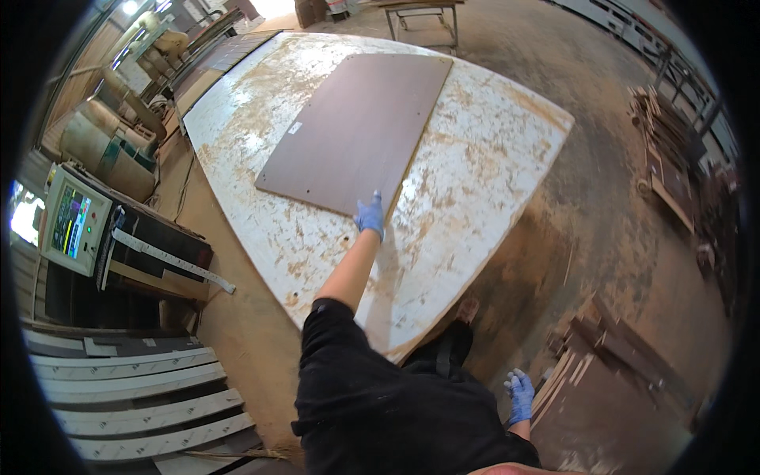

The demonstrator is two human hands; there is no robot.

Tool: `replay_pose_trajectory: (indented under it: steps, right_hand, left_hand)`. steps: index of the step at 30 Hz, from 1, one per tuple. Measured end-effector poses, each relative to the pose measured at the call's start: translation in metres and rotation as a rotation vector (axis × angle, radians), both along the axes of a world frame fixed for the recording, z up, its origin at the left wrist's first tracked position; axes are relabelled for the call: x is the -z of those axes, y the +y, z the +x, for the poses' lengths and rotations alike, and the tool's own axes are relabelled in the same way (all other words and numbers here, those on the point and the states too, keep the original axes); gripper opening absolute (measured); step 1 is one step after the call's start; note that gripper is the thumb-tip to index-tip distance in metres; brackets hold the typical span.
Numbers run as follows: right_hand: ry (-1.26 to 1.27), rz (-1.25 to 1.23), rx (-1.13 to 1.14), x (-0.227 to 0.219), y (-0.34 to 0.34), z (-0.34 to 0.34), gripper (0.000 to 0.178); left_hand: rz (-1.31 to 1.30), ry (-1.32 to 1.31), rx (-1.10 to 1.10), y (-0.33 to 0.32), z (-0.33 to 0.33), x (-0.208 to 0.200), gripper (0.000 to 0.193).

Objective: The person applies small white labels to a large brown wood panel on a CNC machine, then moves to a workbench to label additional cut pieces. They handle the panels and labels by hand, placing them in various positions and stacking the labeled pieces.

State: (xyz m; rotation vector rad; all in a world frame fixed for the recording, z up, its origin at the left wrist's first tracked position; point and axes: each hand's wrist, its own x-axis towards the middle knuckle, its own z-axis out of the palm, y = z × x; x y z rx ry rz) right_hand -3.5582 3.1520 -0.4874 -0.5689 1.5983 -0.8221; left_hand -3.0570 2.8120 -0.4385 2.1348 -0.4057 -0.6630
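A large brown wooden panel (360, 119) with small holes near its edges and a small white label lies flat on a white, dust-covered tabletop (467, 182). At the panel's near corner is my left hand (370, 217), in a blue glove, with the arm stretched forward. It grips the panel at that corner, one digit lying on top and the others partly hidden. Low at my right side hangs my right hand (520, 397), also blue-gloved. Its fingers are loosely bent and apart, with nothing in them, near a stack of brown boards (609, 404).
On the left stands a machine console with a lit screen (73, 222); a pale strip (174, 261) sticks out beside it. Below it lie several pale curved strips (134, 396). More boards (669, 166) are piled at the far right. A metal-legged table (419, 6) stands beyond the tabletop.
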Motion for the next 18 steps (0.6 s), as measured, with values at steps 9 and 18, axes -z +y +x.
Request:
replay_pose_trajectory:
  steps: [9, 18]
  right_hand:
    - [-0.002, -0.265, -0.083, -0.024, -0.302, -0.082, 0.024]
    - [0.061, -0.184, -0.097, -0.034, -0.495, -0.211, 0.023]
  left_hand:
    - [-0.538, 0.116, 0.604, -0.161, -0.244, 0.023, 0.07]
    - [-0.473, -0.303, 0.562, -0.365, -0.269, -0.039, 0.052]
